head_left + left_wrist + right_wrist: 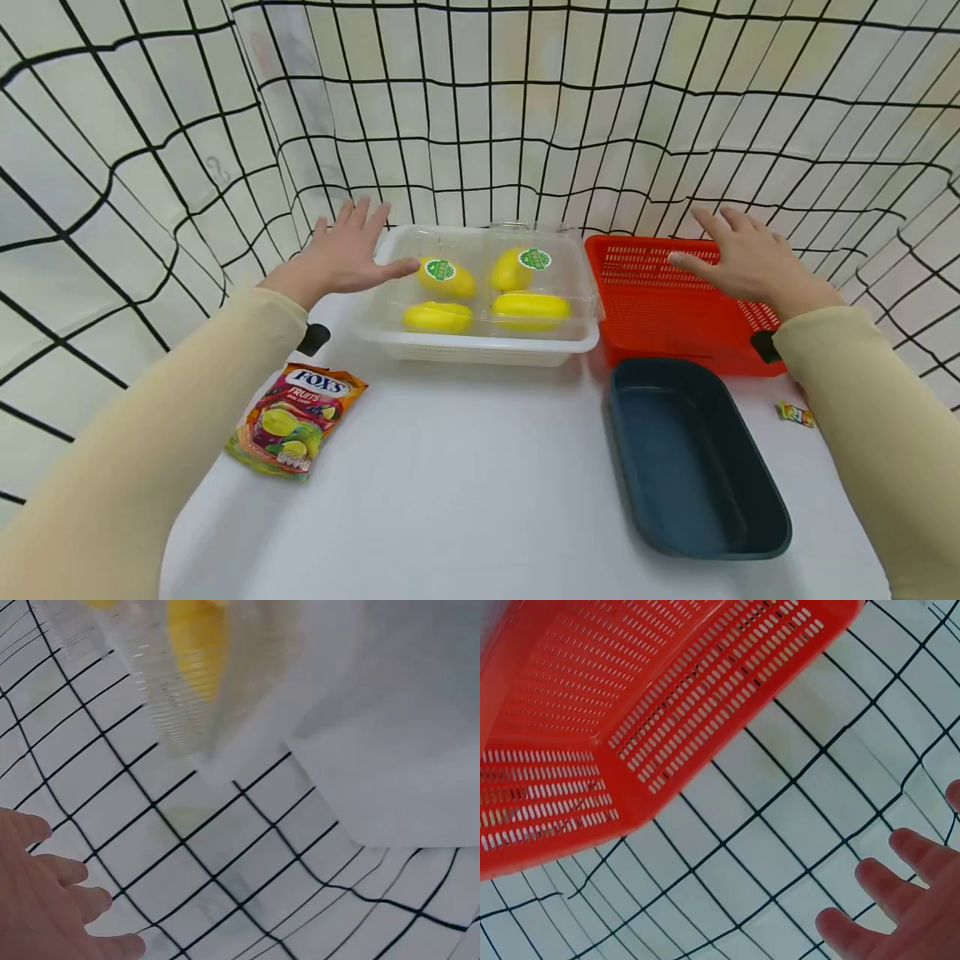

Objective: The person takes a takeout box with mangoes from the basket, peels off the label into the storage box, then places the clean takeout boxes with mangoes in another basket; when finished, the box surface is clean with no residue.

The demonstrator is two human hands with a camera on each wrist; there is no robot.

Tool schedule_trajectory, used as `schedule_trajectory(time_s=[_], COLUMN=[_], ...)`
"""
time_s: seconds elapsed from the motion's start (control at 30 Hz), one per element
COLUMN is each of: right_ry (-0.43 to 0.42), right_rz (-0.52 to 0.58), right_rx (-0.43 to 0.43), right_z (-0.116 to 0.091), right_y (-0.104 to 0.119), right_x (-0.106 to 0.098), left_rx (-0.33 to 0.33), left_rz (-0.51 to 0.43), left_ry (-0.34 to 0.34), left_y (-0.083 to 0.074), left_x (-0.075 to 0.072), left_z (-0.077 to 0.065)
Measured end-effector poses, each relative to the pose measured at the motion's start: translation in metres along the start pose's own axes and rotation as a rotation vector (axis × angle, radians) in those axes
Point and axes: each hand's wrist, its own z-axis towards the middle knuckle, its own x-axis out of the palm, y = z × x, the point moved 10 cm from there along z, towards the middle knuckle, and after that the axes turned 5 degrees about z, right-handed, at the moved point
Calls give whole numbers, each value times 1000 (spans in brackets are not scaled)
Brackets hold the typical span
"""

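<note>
My left hand (341, 258) hovers by the left edge of a white basket (480, 348), its fingers spread and holding nothing. In that basket sits a clear plastic clamshell box (486, 283) with several yellow mangoes (530, 306), two of them bearing green stickers. Over the red perforated basket (645, 308) my right hand (750, 258) is held up with fingers extended, gripping nothing. The right wrist view shows the red basket's slotted walls apart from the fingertips (840, 930). In the left wrist view the fingers (90, 900) stand clear of the box.
A dark blue tray (690, 458) stands in front of the red basket. On the left lies a Fox's fruit candy bag (300, 421); a small wrapped candy (795, 414) lies near the right sleeve. Black netting (487, 108) over white cloth borders the white table (465, 483).
</note>
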Motion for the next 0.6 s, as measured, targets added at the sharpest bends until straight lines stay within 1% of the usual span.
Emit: schedule_trajectory(time_s=[0.1, 0.13, 0.23, 0.33, 0.4, 0.47, 0.6], right_ry=[14, 21, 54, 91, 114, 133, 189], right_rz=[28, 39, 93, 160, 202, 241, 305], right_rx=[-25, -29, -41, -50, -57, -69, -62], right_z=[3, 4, 7, 12, 18, 25, 39], right_y=[6, 7, 11, 19, 27, 38, 60], right_x=[10, 14, 26, 40, 50, 60, 82], left_rx=[-7, -4, 4, 13, 15, 9, -7], left_rz=[-23, -30, -52, -67, -74, -77, -75], left_ry=[28, 37, 54, 71, 79, 82, 83], left_y=[14, 16, 17, 14, 13, 13, 18], left_x=[30, 40, 66, 86, 94, 99, 103], left_z=[-10, -11, -15, -17, -18, -18, -21])
